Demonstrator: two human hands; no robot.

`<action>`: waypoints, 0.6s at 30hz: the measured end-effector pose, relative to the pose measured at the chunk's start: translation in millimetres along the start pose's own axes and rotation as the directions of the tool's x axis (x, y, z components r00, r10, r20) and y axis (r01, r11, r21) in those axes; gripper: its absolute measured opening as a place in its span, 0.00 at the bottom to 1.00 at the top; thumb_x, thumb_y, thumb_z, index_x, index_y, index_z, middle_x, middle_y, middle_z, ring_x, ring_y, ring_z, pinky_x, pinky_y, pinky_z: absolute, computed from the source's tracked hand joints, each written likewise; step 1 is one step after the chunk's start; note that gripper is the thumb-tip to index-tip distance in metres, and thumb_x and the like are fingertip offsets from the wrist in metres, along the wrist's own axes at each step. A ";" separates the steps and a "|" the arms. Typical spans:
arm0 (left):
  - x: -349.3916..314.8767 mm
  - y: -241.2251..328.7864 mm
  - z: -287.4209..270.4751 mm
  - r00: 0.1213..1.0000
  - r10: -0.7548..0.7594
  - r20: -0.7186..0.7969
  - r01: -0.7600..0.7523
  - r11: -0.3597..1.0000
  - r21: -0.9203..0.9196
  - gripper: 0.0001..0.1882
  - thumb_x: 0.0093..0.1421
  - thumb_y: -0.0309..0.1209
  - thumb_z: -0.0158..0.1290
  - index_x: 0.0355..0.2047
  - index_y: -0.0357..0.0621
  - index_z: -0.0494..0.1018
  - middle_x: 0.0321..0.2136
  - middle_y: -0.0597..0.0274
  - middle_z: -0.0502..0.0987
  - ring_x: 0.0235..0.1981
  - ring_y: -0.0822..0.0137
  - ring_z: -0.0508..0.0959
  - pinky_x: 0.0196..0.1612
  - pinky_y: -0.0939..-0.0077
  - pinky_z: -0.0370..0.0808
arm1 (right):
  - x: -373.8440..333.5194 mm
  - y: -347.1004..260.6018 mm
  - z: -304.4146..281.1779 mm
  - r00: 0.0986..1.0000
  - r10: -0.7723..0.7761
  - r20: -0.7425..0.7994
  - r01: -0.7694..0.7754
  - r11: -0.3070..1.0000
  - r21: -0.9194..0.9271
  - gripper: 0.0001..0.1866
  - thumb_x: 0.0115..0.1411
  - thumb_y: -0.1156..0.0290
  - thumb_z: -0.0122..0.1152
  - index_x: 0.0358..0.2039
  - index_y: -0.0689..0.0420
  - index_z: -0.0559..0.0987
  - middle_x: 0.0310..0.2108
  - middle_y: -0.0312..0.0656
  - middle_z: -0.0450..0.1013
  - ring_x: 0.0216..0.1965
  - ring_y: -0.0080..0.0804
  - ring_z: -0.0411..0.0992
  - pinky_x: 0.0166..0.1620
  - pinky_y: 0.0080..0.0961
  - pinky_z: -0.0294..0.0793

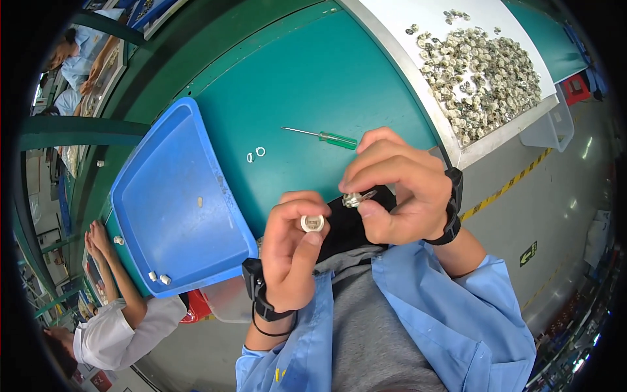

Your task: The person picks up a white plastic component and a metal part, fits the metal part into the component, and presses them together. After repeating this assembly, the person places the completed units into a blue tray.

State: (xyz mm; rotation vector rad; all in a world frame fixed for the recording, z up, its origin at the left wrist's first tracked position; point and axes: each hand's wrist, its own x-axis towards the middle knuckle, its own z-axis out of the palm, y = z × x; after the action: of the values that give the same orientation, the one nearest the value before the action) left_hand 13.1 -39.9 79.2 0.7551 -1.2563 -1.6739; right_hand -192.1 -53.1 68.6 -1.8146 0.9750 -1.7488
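Thumb and bent fingers of the left hand (290,251) close on a round off-white cap with a recessed face (312,223), just right of a shallow blue plastic tray (170,176). Farther right of the tray, the right hand (405,189) pinches a small off-white and shiny metal part (351,200), partly hidden by fingertips.

Under the tray spreads a flat green worktop (313,72). Well to its right lies a metal-edged white board (385,16) bearing a heap of small off-white and metal pieces (486,78). Nearer is a green-handled steel screwdriver (336,139), then two thin white rings (260,151) near the tray's right rim.

The step seems to be handling one piece per hand, near but apart; the next move likely calls for steady pinches and careful alignment.
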 end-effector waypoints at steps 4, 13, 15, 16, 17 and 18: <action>-2.7 0.5 -4.9 0.987 0.158 0.015 -0.150 0.895 0.420 0.18 0.63 0.19 0.52 0.53 0.30 0.68 0.43 0.50 0.71 0.40 0.65 0.74 0.42 0.74 0.73 | -1.1 -3.0 5.8 0.999 -0.012 0.036 0.013 0.999 -0.041 0.09 0.49 0.76 0.64 0.32 0.61 0.81 0.28 0.44 0.78 0.26 0.32 0.74 0.38 0.32 0.70; -1.9 -17.0 7.9 0.889 0.443 -0.114 -0.392 0.867 0.308 0.15 0.59 0.17 0.57 0.47 0.32 0.73 0.46 0.42 0.73 0.43 0.60 0.78 0.45 0.71 0.78 | -11.9 -15.8 29.7 0.998 0.026 -0.050 -0.029 0.997 -0.073 0.08 0.51 0.74 0.66 0.32 0.60 0.81 0.27 0.40 0.78 0.24 0.30 0.73 0.33 0.27 0.67; -2.1 -18.2 6.4 0.883 0.461 -0.091 -0.407 0.847 0.343 0.16 0.58 0.17 0.58 0.47 0.33 0.73 0.46 0.42 0.74 0.43 0.60 0.78 0.44 0.71 0.78 | -13.2 -17.1 28.9 0.998 0.022 -0.059 -0.027 0.996 -0.087 0.07 0.51 0.74 0.66 0.32 0.60 0.81 0.27 0.40 0.78 0.24 0.29 0.73 0.33 0.27 0.67; -2.4 -18.5 5.3 0.875 0.480 -0.068 -0.422 0.824 0.378 0.16 0.58 0.16 0.58 0.47 0.34 0.73 0.46 0.42 0.74 0.43 0.60 0.78 0.44 0.71 0.78 | -14.2 -17.5 28.1 0.998 0.017 -0.057 -0.022 0.996 -0.091 0.08 0.51 0.74 0.67 0.33 0.60 0.81 0.27 0.40 0.78 0.24 0.29 0.73 0.33 0.28 0.66; -2.6 -18.9 5.0 0.866 0.497 -0.045 -0.437 0.799 0.413 0.16 0.57 0.16 0.59 0.46 0.35 0.73 0.45 0.41 0.74 0.43 0.59 0.79 0.44 0.71 0.78 | -15.1 -17.9 27.2 0.998 0.012 -0.054 -0.017 0.995 -0.095 0.08 0.51 0.74 0.67 0.33 0.60 0.82 0.28 0.40 0.78 0.25 0.29 0.73 0.33 0.28 0.66; -3.3 -19.2 5.3 0.867 0.496 -0.046 -0.437 0.800 0.411 0.16 0.57 0.16 0.59 0.46 0.35 0.73 0.45 0.41 0.74 0.43 0.59 0.79 0.44 0.71 0.78 | -16.1 -18.7 26.7 0.999 0.006 -0.050 -0.011 0.995 -0.098 0.09 0.51 0.74 0.67 0.33 0.60 0.82 0.29 0.41 0.78 0.25 0.29 0.73 0.32 0.28 0.66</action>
State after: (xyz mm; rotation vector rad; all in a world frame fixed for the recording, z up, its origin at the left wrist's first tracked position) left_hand 4.3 -32.9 62.4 0.7096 -1.5387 -0.9554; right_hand -161.7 -33.2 68.5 -1.8315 1.1046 -1.7767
